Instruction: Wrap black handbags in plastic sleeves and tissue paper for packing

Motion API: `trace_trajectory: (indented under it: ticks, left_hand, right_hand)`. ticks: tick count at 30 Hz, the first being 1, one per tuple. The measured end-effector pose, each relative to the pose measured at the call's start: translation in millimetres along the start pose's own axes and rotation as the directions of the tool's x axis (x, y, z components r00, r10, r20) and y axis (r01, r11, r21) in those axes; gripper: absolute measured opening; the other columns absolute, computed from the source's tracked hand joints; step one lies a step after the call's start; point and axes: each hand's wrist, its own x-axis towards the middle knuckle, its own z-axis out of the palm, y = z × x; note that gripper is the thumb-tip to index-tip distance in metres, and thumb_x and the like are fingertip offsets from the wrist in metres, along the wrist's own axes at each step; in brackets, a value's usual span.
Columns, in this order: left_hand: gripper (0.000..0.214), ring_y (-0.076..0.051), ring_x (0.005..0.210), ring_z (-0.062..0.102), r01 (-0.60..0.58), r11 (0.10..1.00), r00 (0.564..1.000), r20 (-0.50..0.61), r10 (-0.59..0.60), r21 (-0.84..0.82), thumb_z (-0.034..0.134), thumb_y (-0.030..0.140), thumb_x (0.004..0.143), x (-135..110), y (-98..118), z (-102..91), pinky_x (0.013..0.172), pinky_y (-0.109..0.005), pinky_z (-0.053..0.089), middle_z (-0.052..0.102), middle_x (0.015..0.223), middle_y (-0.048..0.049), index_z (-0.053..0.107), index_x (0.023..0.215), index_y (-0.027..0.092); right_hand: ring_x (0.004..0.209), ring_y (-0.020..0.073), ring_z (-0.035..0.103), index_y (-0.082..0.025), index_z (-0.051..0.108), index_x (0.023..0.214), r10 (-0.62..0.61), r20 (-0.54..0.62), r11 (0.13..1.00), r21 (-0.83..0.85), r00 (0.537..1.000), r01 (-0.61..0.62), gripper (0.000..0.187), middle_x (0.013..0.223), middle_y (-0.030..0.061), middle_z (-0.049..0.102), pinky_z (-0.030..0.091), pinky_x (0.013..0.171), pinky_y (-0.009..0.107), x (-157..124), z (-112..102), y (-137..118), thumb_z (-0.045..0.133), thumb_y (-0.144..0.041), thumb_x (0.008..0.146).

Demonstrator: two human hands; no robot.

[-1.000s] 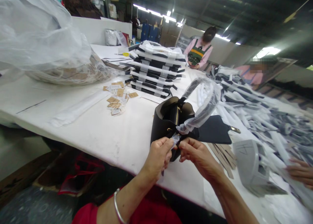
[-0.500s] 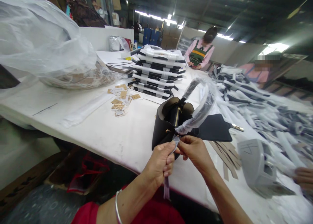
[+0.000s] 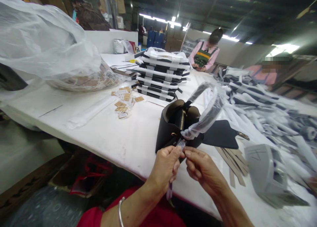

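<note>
A black handbag (image 3: pixel 164 134) stands upright at the table's front edge, its top open and a gold zip showing inside. Its looped handle (image 3: pixel 210 113) is wrapped in clear plastic, and a black flap (image 3: pixel 220 134) lies out to the right. My left hand (image 3: pixel 165 167) is closed around a plastic-wrapped strap (image 3: pixel 180 143) at the bag's near side; the strap's tail hangs below the fist. Close beside it, my right hand (image 3: pixel 201 166) pinches with thumb and forefinger at the strap's edge. What lies between those fingertips is too small to make out.
Several wrapped black bags (image 3: pixel 160 76) are stacked behind. Loose brown tags (image 3: pixel 127 99) lie left of the handbag, near a large plastic sack (image 3: pixel 49 45). To the right are card strips (image 3: pixel 232 162), a grey tape dispenser (image 3: pixel 264 174) and heaped wrapped straps (image 3: pixel 267 101). A co-worker (image 3: pixel 205 53) is across the table.
My right hand has drawn slightly right and down, away from the bag's side. My left hand keeps its grip on the strap. The whole view has shifted a little.
</note>
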Motion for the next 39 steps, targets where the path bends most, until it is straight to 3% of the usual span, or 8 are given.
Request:
trace_trajectory:
  ticks: [6, 12, 16, 20, 22, 25, 32, 39]
  left_hand:
    - [0.047, -0.002, 0.029, 0.018, 0.012, 0.999, 0.999, 0.042, -0.011, -0.032, 0.068, 0.063, 0.074, 5, 3, -4.6, 0.026, -0.014, 0.016, 0.034, 0.040, 0.0122, 0.056, 0.077, 0.017]
    - [0.044, -0.003, 0.030, 0.015, 0.080, 0.996, 0.986, 0.151, -0.073, -0.040, 0.070, 0.059, 0.074, 8, 10, -12.2, 0.027, -0.016, 0.014, 0.033, 0.041, 0.0131, 0.051, 0.076, 0.020]
    - [0.039, -0.005, 0.032, 0.018, -0.042, 0.988, 0.997, 0.069, 0.032, 0.151, 0.060, 0.057, 0.083, 6, 13, -16.9, 0.030, -0.017, 0.015, 0.034, 0.042, 0.0116, 0.055, 0.079, 0.019]
    - [0.026, -0.008, 0.042, 0.035, -0.233, 0.868, 0.972, 0.070, 0.226, 0.439, 0.054, 0.039, 0.089, 5, 20, -21.8, 0.042, -0.019, 0.027, 0.045, 0.051, 0.0063, 0.064, 0.082, 0.017]
    - [0.023, -0.010, 0.055, 0.046, -0.341, 0.749, 0.932, 0.099, 0.349, 0.569, 0.052, 0.033, 0.090, 4, 21, -23.4, 0.053, -0.020, 0.035, 0.055, 0.062, 0.0026, 0.066, 0.081, 0.017]
    - [0.021, -0.013, 0.064, 0.053, -0.426, 0.582, 0.874, 0.150, 0.462, 0.693, 0.049, 0.029, 0.093, 5, 18, -25.1, 0.062, -0.022, 0.036, 0.062, 0.072, 0.0006, 0.065, 0.083, 0.020]
    - [0.016, -0.016, 0.061, 0.056, -0.457, 0.253, 0.801, 0.271, 0.534, 0.853, 0.047, 0.024, 0.094, 4, 7, -32.2, 0.059, -0.026, 0.031, 0.066, 0.074, -0.0043, 0.063, 0.089, 0.022]
    - [0.016, -0.017, 0.060, 0.055, -0.450, 0.358, 0.813, 0.209, 0.544, 0.818, 0.051, 0.027, 0.092, 4, 7, -32.5, 0.059, -0.026, 0.031, 0.064, 0.073, -0.0052, 0.066, 0.088, 0.024]
  right_hand:
    - [0.028, -0.0022, 0.008, -0.016, 0.060, 0.121, -0.102, 0.378, 0.811, 0.568, 0.920, -0.143, 0.036, 0.054, -0.0111, 0.052, 0.022, 0.026, 0.007, -9, 1, 24, 0.064, -0.031, 0.089]
    - [0.028, -0.0014, 0.004, -0.019, 0.060, 0.122, -0.136, 0.453, 0.727, 0.650, 0.881, -0.221, 0.033, 0.049, -0.0144, 0.044, 0.020, 0.025, 0.005, 2, 18, 20, 0.058, -0.034, 0.093]
    - [0.027, -0.0015, 0.013, -0.019, 0.060, 0.124, 0.007, 0.291, 0.916, 0.382, 0.957, -0.123, 0.043, 0.054, -0.0098, 0.054, 0.026, 0.027, 0.010, 0, 21, 12, 0.067, -0.038, 0.086]
    - [0.031, 0.0029, 0.032, -0.014, 0.067, 0.106, -0.112, -0.168, 0.990, -0.106, 0.979, 0.095, 0.046, 0.053, -0.0039, 0.057, 0.026, 0.030, 0.015, -9, 11, 12, 0.074, -0.049, 0.077]
    - [0.035, 0.0055, 0.037, -0.015, 0.069, 0.101, -0.308, -0.259, 0.905, -0.378, 0.915, 0.198, 0.043, 0.050, -0.0042, 0.054, 0.026, 0.032, 0.017, -15, 8, 6, 0.071, -0.051, 0.078]
    - [0.044, 0.0105, 0.048, -0.020, 0.067, 0.115, -0.519, -0.037, 0.614, -0.712, 0.854, 0.342, 0.039, 0.057, -0.0026, 0.058, 0.037, 0.041, 0.021, -21, 16, -15, 0.066, -0.043, 0.084]
    - [0.061, 0.0157, 0.063, -0.025, 0.044, 0.144, -0.329, 0.360, 0.080, -0.910, 0.873, 0.406, 0.065, 0.072, -0.0028, 0.069, 0.042, 0.057, 0.024, -4, 38, -64, 0.060, -0.017, 0.082]
    - [0.057, 0.0138, 0.062, -0.027, 0.072, 0.102, -0.260, 0.429, -0.149, -0.903, 0.865, 0.403, 0.027, 0.069, -0.0016, 0.070, 0.036, 0.054, 0.024, 7, 46, -80, 0.063, -0.014, 0.080]
